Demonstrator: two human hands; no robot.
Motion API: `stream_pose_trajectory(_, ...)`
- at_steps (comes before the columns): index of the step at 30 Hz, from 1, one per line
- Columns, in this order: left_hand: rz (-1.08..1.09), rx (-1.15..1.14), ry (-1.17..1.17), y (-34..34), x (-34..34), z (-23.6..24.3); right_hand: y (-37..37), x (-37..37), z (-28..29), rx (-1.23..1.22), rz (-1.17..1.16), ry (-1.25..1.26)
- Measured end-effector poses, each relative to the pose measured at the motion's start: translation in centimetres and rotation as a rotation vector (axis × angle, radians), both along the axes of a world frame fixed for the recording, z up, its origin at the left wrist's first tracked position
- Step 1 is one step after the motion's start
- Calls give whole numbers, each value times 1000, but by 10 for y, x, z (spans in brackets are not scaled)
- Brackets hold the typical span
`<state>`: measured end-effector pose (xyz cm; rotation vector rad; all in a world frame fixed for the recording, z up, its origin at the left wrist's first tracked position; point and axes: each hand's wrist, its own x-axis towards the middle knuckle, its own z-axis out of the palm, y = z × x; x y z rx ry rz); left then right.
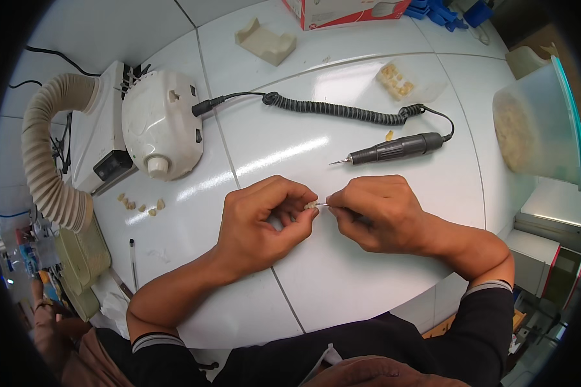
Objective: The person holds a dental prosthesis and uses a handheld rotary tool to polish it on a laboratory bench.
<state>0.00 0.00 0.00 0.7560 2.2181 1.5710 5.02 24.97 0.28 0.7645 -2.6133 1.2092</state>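
The left hand (257, 220) pinches a small, cream-coloured, irregular piece (310, 206) at its fingertips. The right hand (382, 213), just across from it, grips a thin, metal-looking pin (322, 204) whose long axis runs sideways, leftward to that piece; I cannot tell whether they touch. Beyond the right hand, I see a black, cylindrical rotary handpiece (397, 149) lying on the glossy white surface (368, 284).

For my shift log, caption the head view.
Left hand pinches a small pale piece; right hand holds a thin tool at it, near a black handpiece.
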Motion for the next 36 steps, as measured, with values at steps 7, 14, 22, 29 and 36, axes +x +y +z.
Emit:
stream_pose_trajectory(7, -32, -36, 28, 1, 1, 3, 0, 2, 0, -7, 10, -2)
stream_pose_trajectory(14, -69, -93, 58, 1, -1, 8, 1, 0, 0, 3, 19, 36)
stream_pose_trajectory(22, -47, -51, 82, 2, -1, 4, 2, -1, -3, -25, 10, 49)
stream_pose_trajectory(29, -59, -79, 97, 0, -2, 5, -3, 3, 1, 72, 13, 102)
stream_pose_trajectory(36, -56, -75, 102, 2, -1, 5, -5, 4, -5, 34, -9, 106)
